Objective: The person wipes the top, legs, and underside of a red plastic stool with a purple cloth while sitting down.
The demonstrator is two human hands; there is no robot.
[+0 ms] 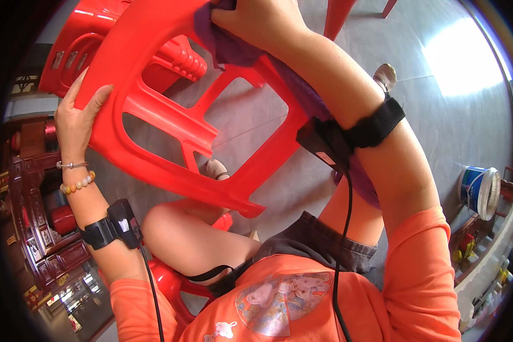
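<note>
A red plastic chair [107, 122] is tilted in front of me, its openwork frame and legs spread above my knees. My left hand [78, 113] grips its left edge, thumb on the near face and the other fingers partly hidden behind. Up at the top of the view, my right hand [260, 21] holds a purple cloth [235, 49] against the chair's upper part. More purple fabric hangs below my right forearm; its lower end is partly hidden. The right fingertips are cut off or covered by the cloth.
More red plastic chairs [79, 40] stand at the upper left. Under me is a red plastic seat [166, 275]. A blue and white bucket [472, 192] sits on the grey floor [414, 128] at right. Carved dark wooden furniture [36, 213] lines the left. Cables hang from both forearm devices.
</note>
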